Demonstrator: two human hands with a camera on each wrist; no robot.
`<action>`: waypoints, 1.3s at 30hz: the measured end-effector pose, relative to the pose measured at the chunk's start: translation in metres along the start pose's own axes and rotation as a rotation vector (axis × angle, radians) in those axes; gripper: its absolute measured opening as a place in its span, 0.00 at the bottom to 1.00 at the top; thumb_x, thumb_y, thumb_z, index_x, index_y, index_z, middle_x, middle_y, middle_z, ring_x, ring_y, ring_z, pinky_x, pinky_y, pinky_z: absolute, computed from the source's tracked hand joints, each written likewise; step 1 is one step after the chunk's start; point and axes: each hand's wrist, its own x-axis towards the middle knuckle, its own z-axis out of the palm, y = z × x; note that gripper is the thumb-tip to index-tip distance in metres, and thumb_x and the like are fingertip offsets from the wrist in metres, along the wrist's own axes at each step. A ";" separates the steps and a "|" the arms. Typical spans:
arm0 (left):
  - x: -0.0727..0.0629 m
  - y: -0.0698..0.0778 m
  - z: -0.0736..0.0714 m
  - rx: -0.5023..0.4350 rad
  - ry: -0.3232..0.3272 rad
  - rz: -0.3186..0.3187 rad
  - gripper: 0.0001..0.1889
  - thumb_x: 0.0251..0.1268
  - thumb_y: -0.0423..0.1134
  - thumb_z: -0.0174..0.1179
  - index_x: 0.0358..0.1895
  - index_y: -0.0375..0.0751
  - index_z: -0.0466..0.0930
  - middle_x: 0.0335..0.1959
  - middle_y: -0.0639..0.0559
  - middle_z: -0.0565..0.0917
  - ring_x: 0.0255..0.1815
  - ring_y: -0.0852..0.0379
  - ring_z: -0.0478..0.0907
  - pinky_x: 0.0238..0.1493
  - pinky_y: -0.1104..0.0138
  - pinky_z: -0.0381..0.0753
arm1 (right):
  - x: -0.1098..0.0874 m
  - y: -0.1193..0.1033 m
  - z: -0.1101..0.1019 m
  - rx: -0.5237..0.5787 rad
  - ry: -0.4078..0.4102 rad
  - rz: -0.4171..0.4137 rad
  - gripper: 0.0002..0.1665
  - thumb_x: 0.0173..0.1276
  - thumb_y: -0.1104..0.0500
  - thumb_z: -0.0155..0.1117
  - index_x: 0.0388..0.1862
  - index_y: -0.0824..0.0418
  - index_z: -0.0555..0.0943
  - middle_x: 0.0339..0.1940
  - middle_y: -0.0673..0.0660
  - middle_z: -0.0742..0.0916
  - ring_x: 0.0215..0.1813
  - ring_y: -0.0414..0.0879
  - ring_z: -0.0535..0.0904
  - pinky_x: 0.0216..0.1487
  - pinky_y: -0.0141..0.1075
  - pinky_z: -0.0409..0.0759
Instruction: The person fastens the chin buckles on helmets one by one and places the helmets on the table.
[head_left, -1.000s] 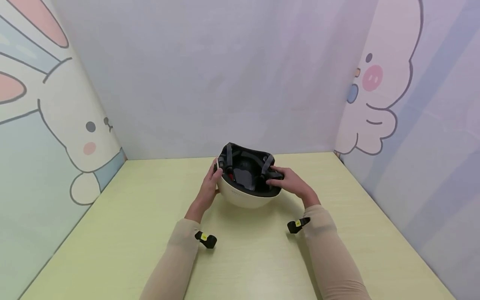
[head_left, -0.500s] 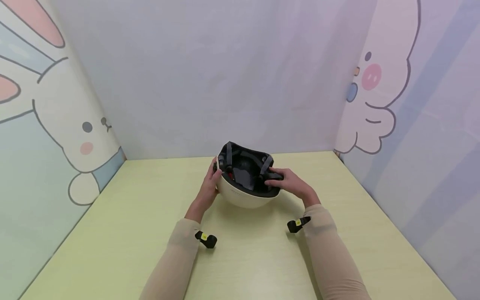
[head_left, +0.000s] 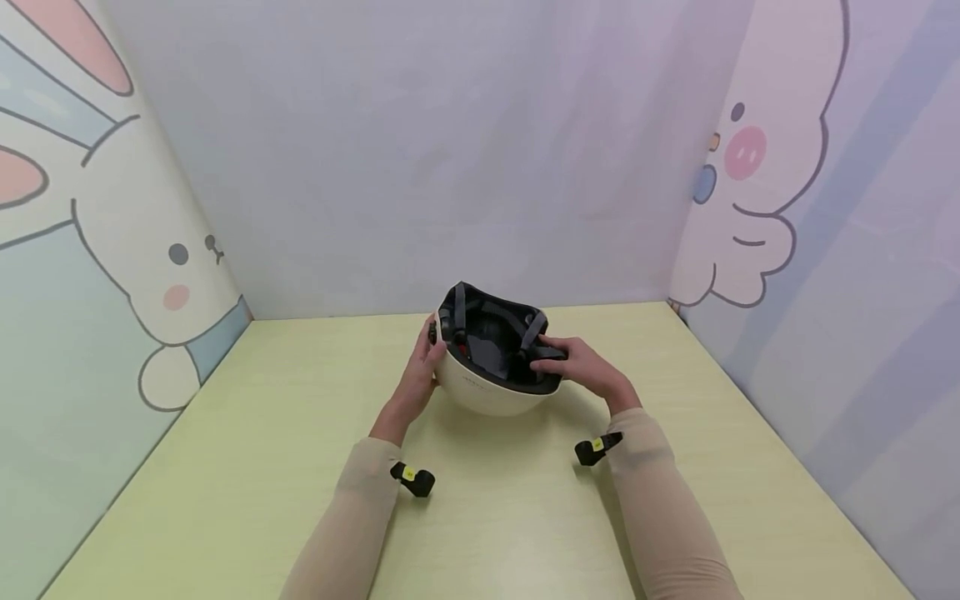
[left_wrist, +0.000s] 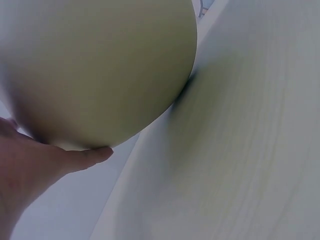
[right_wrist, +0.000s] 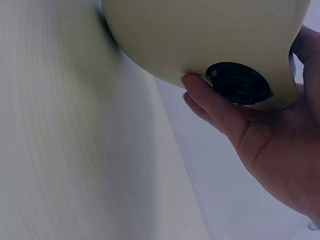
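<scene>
A cream helmet [head_left: 489, 400] lies upside down at the far middle of the table, its black lining [head_left: 491, 343] and grey chin straps [head_left: 460, 312] facing up. My left hand [head_left: 415, 382] grips its left side, with the thumb at the rim. On the opposite side my right hand [head_left: 588, 367] holds the rim, thumb inside and fingers outside. In the left wrist view, a fingertip of the left hand [left_wrist: 45, 165] presses the smooth shell [left_wrist: 110, 75]. The right wrist view shows fingers of the right hand [right_wrist: 270, 145] beside a black round fitting [right_wrist: 237, 82] on the shell.
The pale yellow table [head_left: 300, 400] extends around the helmet. A plain light curtain-like wall [head_left: 450, 167] rises just behind it, and walls with cartoon animals [head_left: 142, 250] flank both sides. Small black wrist cameras [head_left: 414, 479] sit on the beige sleeves.
The helmet has tipped very slightly, its left rim a touch higher, and the left thumb has shifted a little at the rim. The right hand keeps its place.
</scene>
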 end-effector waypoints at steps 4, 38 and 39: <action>0.000 0.000 -0.002 0.008 -0.013 -0.004 0.45 0.69 0.70 0.49 0.82 0.63 0.39 0.81 0.48 0.42 0.77 0.42 0.45 0.66 0.31 0.54 | -0.001 -0.002 0.001 0.019 -0.002 0.009 0.47 0.65 0.48 0.73 0.77 0.62 0.63 0.74 0.61 0.70 0.56 0.47 0.79 0.49 0.40 0.81; -0.003 0.011 0.025 -0.214 0.071 -0.153 0.40 0.75 0.60 0.43 0.81 0.62 0.32 0.81 0.48 0.38 0.79 0.39 0.38 0.60 0.24 0.51 | -0.010 -0.002 -0.004 0.115 -0.077 0.043 0.43 0.69 0.53 0.70 0.77 0.62 0.63 0.61 0.65 0.79 0.49 0.46 0.81 0.48 0.44 0.83; -0.004 0.010 0.026 -0.226 0.076 -0.163 0.41 0.75 0.61 0.44 0.81 0.62 0.31 0.81 0.48 0.37 0.79 0.38 0.38 0.60 0.24 0.51 | -0.010 -0.001 -0.004 0.116 -0.081 0.043 0.43 0.69 0.53 0.70 0.78 0.62 0.63 0.61 0.65 0.79 0.49 0.46 0.81 0.48 0.44 0.83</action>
